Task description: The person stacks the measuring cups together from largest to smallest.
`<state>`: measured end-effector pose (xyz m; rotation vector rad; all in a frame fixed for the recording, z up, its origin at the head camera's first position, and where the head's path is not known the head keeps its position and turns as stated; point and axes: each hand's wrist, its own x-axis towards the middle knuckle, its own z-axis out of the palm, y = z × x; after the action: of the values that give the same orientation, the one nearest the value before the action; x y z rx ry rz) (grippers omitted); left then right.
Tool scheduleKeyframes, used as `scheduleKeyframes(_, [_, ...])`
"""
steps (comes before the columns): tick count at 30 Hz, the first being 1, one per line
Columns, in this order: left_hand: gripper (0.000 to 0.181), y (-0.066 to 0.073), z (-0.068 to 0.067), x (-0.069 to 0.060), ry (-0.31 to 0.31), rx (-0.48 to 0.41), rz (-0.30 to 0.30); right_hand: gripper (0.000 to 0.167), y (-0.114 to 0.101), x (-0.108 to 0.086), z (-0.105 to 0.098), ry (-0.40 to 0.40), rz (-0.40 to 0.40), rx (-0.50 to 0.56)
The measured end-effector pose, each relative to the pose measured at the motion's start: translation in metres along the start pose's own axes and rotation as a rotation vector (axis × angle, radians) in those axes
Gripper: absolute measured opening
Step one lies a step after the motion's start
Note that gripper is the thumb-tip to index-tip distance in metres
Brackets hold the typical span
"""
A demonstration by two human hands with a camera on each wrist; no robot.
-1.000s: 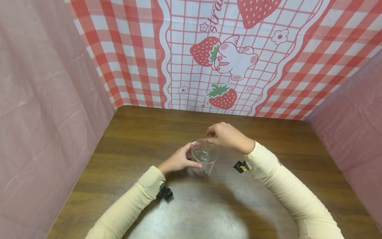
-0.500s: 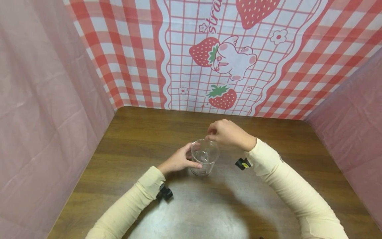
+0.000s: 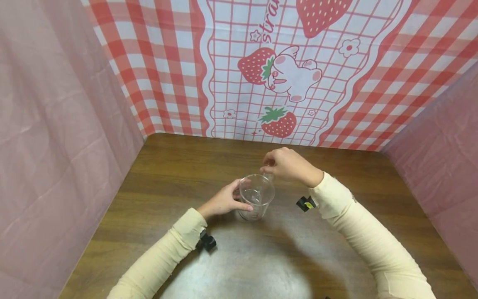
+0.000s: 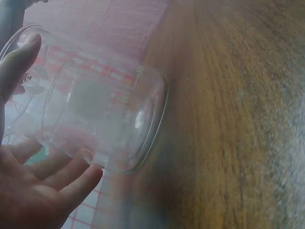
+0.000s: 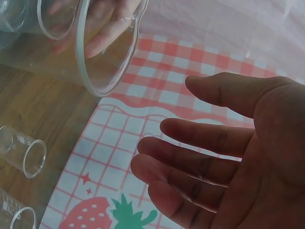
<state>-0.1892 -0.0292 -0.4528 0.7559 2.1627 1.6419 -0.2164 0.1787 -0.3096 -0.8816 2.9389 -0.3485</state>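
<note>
A large clear glass beaker (image 3: 257, 209) stands upright on the wooden table, with a smaller clear beaker (image 4: 57, 102) nested inside it. My left hand (image 3: 222, 200) grips the large beaker from its left side, thumb on the near side and fingers round the far side. Just beyond the rim, my right hand (image 3: 287, 166) is raised at the far right. Its fingers are loosely bent, and the right wrist view shows thumb and fingers (image 5: 195, 138) apart with nothing between them.
Two small clear beakers (image 5: 31, 155) stand on the table in the right wrist view; I cannot make them out in the head view. A strawberry-print cloth (image 3: 242, 91) hangs behind the table (image 3: 179, 158), with pink cloth (image 3: 74, 145) at both sides.
My right hand has moved a little up and to the right, away from the large beaker's rim. The left hand and the large beaker have stayed in place.
</note>
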Motion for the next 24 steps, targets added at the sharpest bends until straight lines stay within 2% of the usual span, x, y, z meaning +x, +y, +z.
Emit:
scheduleKeyframes(4, [0.082,0.000,0.000,0.000,-0.002,-0.001,-0.008,0.026,0.001,0.000,-0.002,-0.003,0.007,0.007])
scheduleKeyframes(5, [0.083,-0.005,0.000,0.002,0.001,0.001,-0.004,0.026,0.002,0.000,-0.002,-0.002,0.008,0.006])
scheduleKeyframes(24, [0.082,-0.005,0.000,0.002,0.003,-0.018,-0.012,0.025,0.015,0.002,-0.002,0.008,0.071,0.021])
